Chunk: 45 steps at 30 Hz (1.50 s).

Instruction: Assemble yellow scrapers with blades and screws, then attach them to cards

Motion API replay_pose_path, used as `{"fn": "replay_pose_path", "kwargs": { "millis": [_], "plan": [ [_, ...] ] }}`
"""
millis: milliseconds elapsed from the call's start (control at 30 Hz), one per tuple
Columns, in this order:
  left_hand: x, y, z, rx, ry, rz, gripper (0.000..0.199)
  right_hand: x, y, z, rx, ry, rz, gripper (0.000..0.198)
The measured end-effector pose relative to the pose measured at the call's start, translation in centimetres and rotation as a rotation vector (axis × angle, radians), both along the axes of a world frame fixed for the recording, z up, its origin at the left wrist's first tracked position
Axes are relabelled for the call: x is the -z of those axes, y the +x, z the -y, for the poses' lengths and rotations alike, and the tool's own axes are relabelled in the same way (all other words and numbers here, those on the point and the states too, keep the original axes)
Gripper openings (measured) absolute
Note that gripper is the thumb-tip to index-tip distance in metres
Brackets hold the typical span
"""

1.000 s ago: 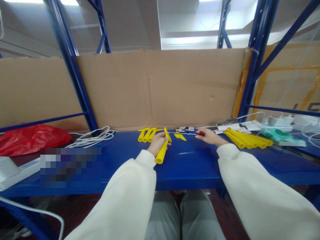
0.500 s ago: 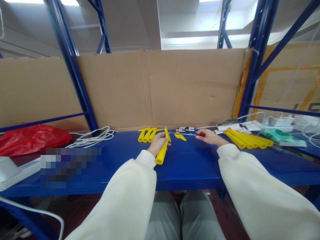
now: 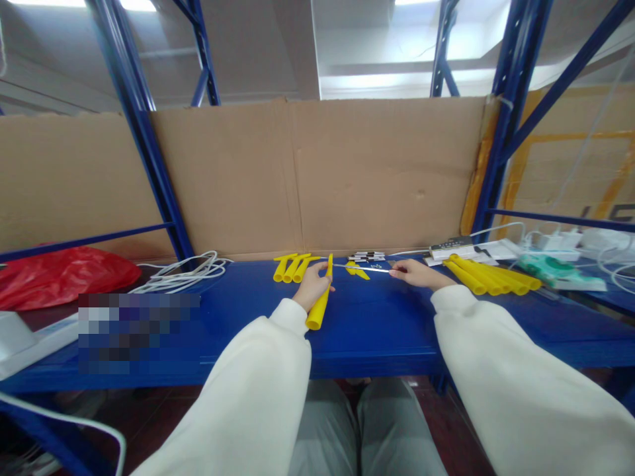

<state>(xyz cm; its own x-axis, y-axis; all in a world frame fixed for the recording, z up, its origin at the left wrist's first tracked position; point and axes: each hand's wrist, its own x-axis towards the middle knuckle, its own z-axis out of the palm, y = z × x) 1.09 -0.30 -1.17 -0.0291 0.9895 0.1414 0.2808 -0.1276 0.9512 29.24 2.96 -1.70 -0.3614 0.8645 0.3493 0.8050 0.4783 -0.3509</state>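
Note:
My left hand (image 3: 312,285) is closed round a yellow tube (image 3: 318,312) with a thin yellow crosspiece at its far end, the open end facing me. My right hand (image 3: 413,272) pinches a screwdriver (image 3: 364,268), its thin metal shaft lying level and pointing left. The shaft's tip meets the yellow crosspiece or stops close by it; the exact contact is too small to make out. Fingers hide the screwdriver's handle. Under the shaft lie small flat yellow pieces (image 3: 356,271). Left of my left hand rest several yellow tubes with crosspieces (image 3: 289,271).
Black-and-white metal parts (image 3: 367,256) lie by the cardboard wall (image 3: 297,178). To the right are several plain yellow tubes (image 3: 489,276) and a green-white packet (image 3: 558,272). A coiled white cable (image 3: 186,274) and a red plastic bag (image 3: 64,274) sit left on the blue table (image 3: 381,324).
The screwdriver's red handle, visible earlier, is now covered by my right fingers. The yellow tube's crosspiece has turned slightly edge-on in my left hand. Both hands stay in nearly the same place.

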Motion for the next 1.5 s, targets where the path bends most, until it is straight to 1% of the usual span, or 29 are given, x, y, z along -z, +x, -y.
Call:
{"fn": "replay_pose_path", "kwargs": {
  "millis": [133,167,233,300,433,500,600,767,833,1000,1033,1133,1233,1300,1400,1500],
  "plan": [
    [-0.3,0.1,0.3,-0.015,-0.003,-0.031,0.045,-0.3,-0.2,0.6,-0.04,-0.149,-0.056,0.042],
    [-0.4,0.2,0.4,-0.021,-0.003,-0.037,0.046,-0.3,-0.3,0.8,-0.039,-0.175,-0.06,0.043],
    [-0.5,0.2,0.5,-0.03,-0.002,-0.049,0.046,-0.5,-0.4,1.0,-0.031,-0.185,-0.052,0.043],
    [-0.4,0.1,0.4,-0.032,0.008,-0.061,0.046,-0.7,-0.7,1.2,-0.022,-0.158,-0.034,0.043],
    [-0.2,-0.3,-0.1,-0.041,0.059,-0.094,0.047,-0.7,-1.2,1.3,-0.04,-0.054,-0.036,0.044],
    [0.0,-0.5,-0.4,-0.048,0.071,-0.114,0.047,-0.4,-1.5,1.2,-0.037,0.012,-0.056,0.037],
    [0.2,-0.7,-0.7,-0.06,0.066,-0.127,0.049,0.1,-1.7,1.1,0.005,0.081,-0.048,0.029],
    [0.3,-0.9,-1.0,-0.051,0.079,-0.117,0.051,0.2,-1.6,1.5,0.075,0.195,0.064,0.019],
    [0.2,-0.9,-0.9,-0.051,0.063,-0.142,0.05,-0.1,-1.6,1.9,0.081,0.211,0.111,0.02],
    [-0.3,-0.8,-0.6,-0.069,0.035,-0.158,0.049,-0.6,-2.2,3.0,0.109,0.203,0.186,0.03],
    [-0.3,-0.8,-0.6,-0.073,0.032,-0.153,0.049,-0.6,-2.4,3.1,0.11,0.207,0.19,0.03],
    [0.0,-0.9,-0.9,-0.079,0.046,-0.136,0.049,-0.6,-2.8,3.2,0.131,0.229,0.188,0.02],
    [0.5,-1.0,-1.4,-0.083,0.087,-0.113,0.048,-0.6,-2.8,3.1,0.18,0.269,0.216,0.017],
    [0.8,-1.1,-1.8,-0.08,0.111,-0.094,0.048,-0.5,-2.6,3.0,0.174,0.303,0.24,0.014],
    [1.0,-1.1,-2.1,-0.066,0.114,-0.06,0.047,-0.5,-2.6,3.2,0.142,0.316,0.267,0.018],
    [1.0,-1.0,-2.1,-0.064,0.084,-0.05,0.045,-0.5,-2.9,3.4,0.172,0.297,0.291,0.024]
  ]
}}
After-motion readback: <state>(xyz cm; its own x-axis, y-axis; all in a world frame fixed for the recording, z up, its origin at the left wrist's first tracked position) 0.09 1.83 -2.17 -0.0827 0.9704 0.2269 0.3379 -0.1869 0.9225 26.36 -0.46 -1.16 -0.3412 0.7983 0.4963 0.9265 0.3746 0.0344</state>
